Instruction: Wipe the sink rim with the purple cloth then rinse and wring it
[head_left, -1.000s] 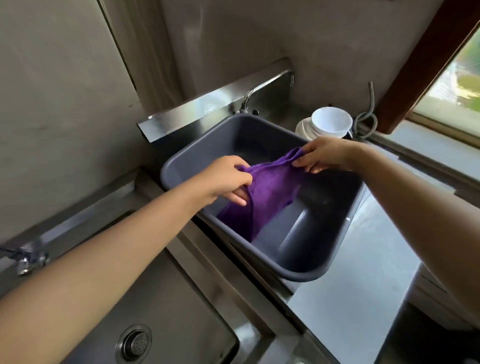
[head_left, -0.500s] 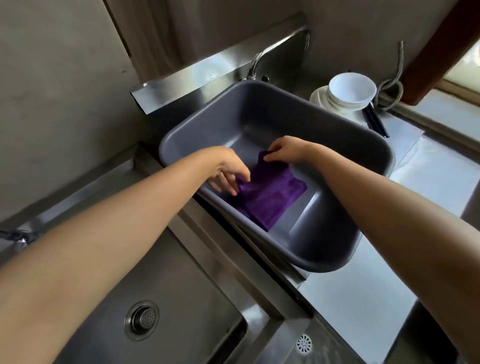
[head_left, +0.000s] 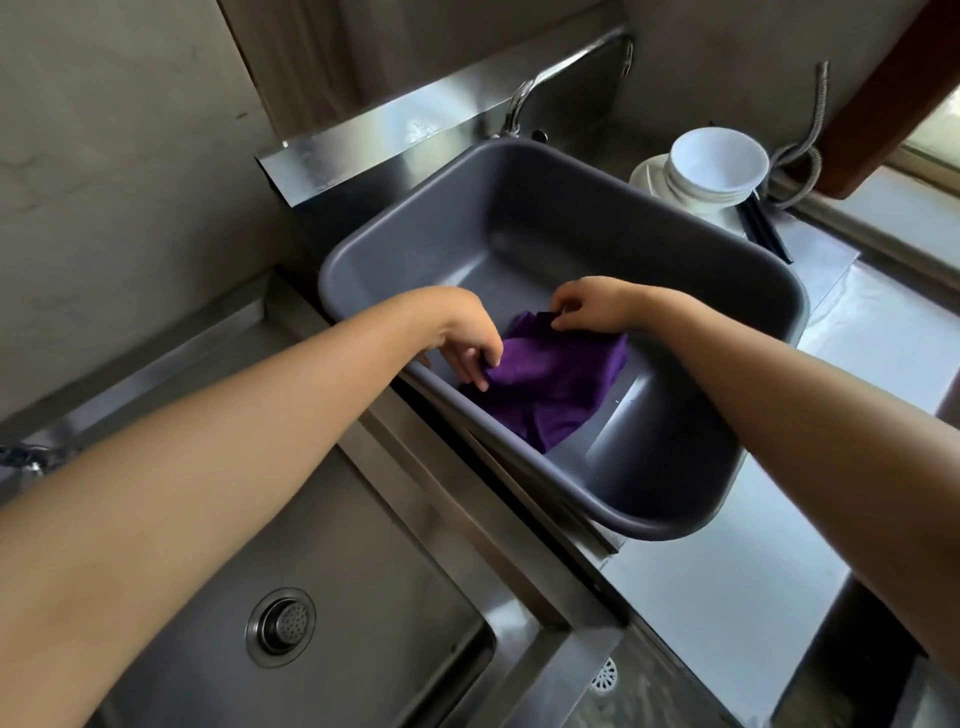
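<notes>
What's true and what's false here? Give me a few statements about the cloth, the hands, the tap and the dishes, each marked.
1. The purple cloth lies inside the grey tub. True.
2. The left hand and the right hand both hold the cloth. True.
3. Water streams from the tap. False: no stream shows.
4. The white bowls sit inside the tub. False: they stand stacked on the counter beyond it.

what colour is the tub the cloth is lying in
Dark grey, plain with no pattern. The tub shows best in the head view, the only one here.
</notes>
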